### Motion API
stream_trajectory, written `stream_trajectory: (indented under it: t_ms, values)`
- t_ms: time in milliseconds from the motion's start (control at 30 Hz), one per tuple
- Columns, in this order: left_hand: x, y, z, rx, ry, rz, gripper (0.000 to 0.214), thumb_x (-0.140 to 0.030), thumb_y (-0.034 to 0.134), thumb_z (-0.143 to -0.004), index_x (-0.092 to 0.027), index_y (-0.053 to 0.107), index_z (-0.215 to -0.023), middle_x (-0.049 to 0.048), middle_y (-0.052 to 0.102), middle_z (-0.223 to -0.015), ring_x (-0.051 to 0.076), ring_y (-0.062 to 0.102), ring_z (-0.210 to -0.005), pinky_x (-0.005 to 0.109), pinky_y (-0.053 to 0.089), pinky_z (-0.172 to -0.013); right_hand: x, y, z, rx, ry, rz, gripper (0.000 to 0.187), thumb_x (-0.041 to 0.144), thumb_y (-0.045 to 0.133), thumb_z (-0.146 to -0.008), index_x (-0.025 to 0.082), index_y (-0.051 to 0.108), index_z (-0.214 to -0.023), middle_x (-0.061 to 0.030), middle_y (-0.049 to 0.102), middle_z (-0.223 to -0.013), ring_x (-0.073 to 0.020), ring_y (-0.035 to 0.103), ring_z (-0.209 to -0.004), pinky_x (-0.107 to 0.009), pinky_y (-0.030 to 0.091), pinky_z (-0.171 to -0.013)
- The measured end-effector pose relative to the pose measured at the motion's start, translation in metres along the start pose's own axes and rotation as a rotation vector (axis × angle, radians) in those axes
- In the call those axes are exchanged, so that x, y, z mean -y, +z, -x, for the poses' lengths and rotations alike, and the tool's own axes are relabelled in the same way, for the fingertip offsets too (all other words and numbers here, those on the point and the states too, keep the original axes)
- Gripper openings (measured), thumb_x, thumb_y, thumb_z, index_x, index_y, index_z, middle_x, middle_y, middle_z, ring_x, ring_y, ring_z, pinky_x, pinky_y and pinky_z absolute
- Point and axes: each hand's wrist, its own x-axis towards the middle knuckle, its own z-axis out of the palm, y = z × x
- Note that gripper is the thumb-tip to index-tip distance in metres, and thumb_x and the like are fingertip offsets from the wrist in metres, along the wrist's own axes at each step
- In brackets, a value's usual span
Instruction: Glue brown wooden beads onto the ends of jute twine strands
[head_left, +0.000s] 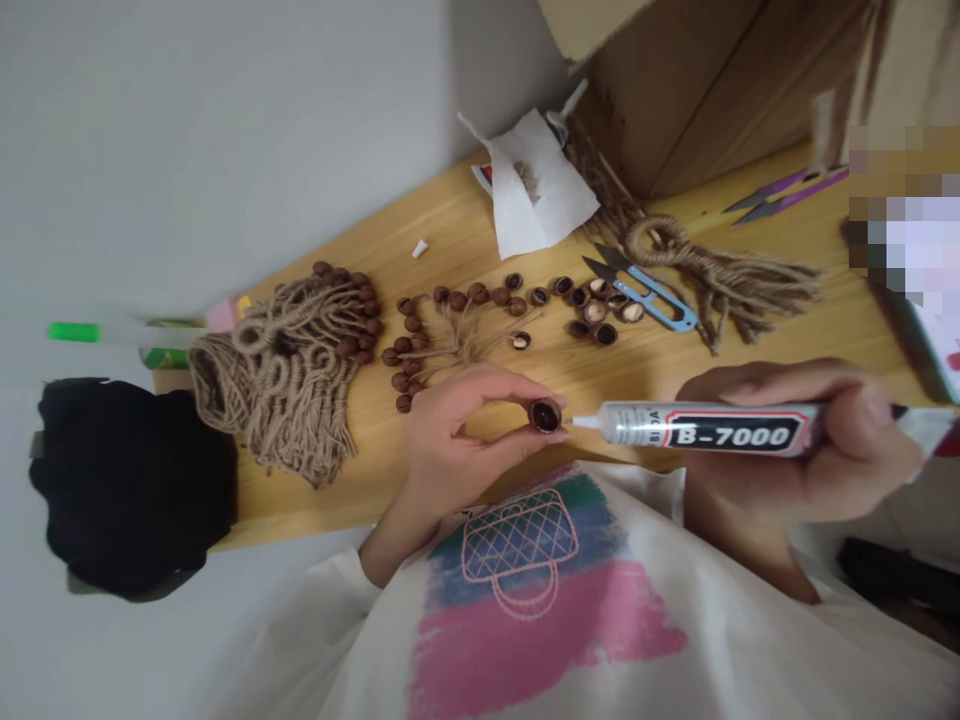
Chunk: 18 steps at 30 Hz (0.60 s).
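Note:
Between thumb and fingertip, my left hand point(457, 435) pinches a brown nut shell half point(544, 415), its dark hollow facing the glue tip. My right hand point(810, 440) is wrapped round a glue tube point(705, 428) marked B-7000. The tube lies level, and its thin nozzle point(585, 422) is at the shell's edge; whether it touches I cannot tell. Just beyond my left hand lie loose twine strands point(461, 345) with several brown nut shells around them. More shell halves point(596, 312), some pale inside, are grouped farther right.
Blue thread snips point(660, 295) and a knotted twine tassel point(720, 270) lie at the right, purple snips point(787, 193) beyond. Twine tassels with nut shells point(300, 370) are piled at the left. A white paper point(536, 190), a small white cap point(419, 248) and a black bundle point(135, 490) are also there.

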Motion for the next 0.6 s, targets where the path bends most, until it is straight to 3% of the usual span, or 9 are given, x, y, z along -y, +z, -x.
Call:
stream_trajectory:
  t_ms: [267, 600]
  values:
    - [-0.0002, -0.0009, 0.0000, 0.006, -0.008, -0.029, 0.031, -0.017, 0.080, -0.066, -0.026, 0.069, -0.093, 0.0005, 0.073, -0.081, 0.017, 0.067, -0.074, 0.032, 0.056, -0.067, 0.0028, -0.0019, 0.0008, 0.078, 0.039, -0.009, 0.027, 0.034, 0.053, -0.079, 0.021, 0.075, -0.069, -0.0020, 0.065, -0.056, -0.0188, 0.054, -0.039, -0.032, 0.036, -0.030]
    - [-0.0025, 0.0013, -0.0013, 0.016, 0.019, 0.031, 0.031, -0.011, 0.079, -0.067, -0.023, 0.068, -0.094, 0.0001, 0.074, -0.084, 0.015, 0.067, -0.076, 0.030, 0.055, -0.072, -0.0009, 0.0000, 0.0005, -0.079, 0.053, 0.001, 0.024, 0.037, 0.060, -0.075, 0.021, 0.073, -0.062, -0.0021, 0.062, -0.051, -0.0176, 0.056, -0.044, -0.030, 0.037, -0.037]
